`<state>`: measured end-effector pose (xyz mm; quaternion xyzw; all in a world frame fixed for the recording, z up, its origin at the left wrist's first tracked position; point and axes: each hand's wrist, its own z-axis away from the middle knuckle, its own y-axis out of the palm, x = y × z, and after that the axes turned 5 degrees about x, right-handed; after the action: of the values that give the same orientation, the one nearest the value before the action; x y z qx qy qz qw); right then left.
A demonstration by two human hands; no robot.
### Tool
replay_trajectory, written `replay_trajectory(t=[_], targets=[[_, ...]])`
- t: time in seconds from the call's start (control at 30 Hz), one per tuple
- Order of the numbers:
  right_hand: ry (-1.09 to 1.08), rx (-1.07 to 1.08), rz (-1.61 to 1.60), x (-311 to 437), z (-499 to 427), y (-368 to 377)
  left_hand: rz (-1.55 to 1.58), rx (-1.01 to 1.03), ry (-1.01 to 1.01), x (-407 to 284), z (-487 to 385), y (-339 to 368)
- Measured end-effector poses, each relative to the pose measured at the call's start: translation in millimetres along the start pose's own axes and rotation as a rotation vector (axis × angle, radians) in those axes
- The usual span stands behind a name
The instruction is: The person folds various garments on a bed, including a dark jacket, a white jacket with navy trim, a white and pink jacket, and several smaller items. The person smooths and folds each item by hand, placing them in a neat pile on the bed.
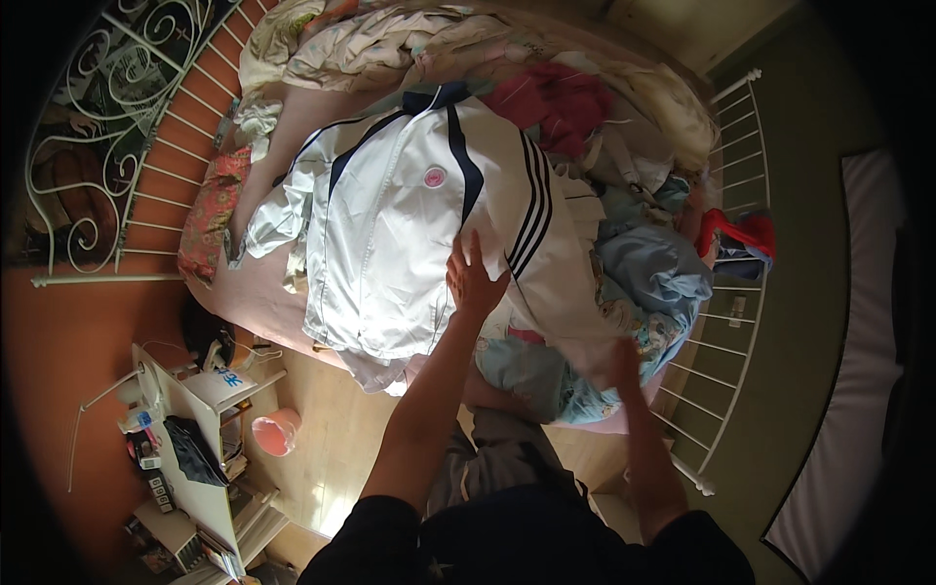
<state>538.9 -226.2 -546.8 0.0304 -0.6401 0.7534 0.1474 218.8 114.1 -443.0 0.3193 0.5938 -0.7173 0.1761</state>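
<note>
A white track jacket [395, 219] with navy trim, dark sleeve stripes and a round pink badge lies spread on the bed, its collar pointing away from me. My left hand [474, 279] rests on the front of the jacket near the sleeve seam, fingers apart. At the lower end of the striped sleeve [585, 344] is my right hand [625, 362], blurred; whether its fingers grip the cuff cannot be told. Blue patterned bedding [526, 373] lies under and beside that sleeve.
Crumpled red cloth [556, 106], a rumpled quilt [395, 44] and blue bedding [651, 263] surround the jacket. White metal rails [753, 292] bound the bed at both ends. A cluttered desk [197, 439] and a pink bin [276, 433] stand at the lower left.
</note>
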Motion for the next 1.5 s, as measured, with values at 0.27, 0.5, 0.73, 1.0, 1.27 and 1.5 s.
replay_trajectory(t=[0.27, 0.5, 0.73, 1.0, 1.27, 1.5], targets=[[0.815, -0.106, -0.386, -198, -25, -173, -0.231, 0.284, 0.119, -36, -6, 16], [0.958, -0.291, -1.817, -174, -24, -131, -0.274, -0.088, 0.371, -47, -81, 27], [0.855, -0.466, -1.891, -121, -14, -124, -0.393, 0.496, 0.066, -57, -104, 34], [0.243, -0.547, -1.321, 129, -175, -399, 0.391, 0.438, -0.011, -5, -131, 1], [-0.018, -0.245, -1.107, 439, -460, -339, 0.799, -0.321, -0.417, 233, -125, -137], [-0.076, -0.337, -0.386, 563, -566, -105, 1.540, -0.337, -1.298, 472, -146, -223]])
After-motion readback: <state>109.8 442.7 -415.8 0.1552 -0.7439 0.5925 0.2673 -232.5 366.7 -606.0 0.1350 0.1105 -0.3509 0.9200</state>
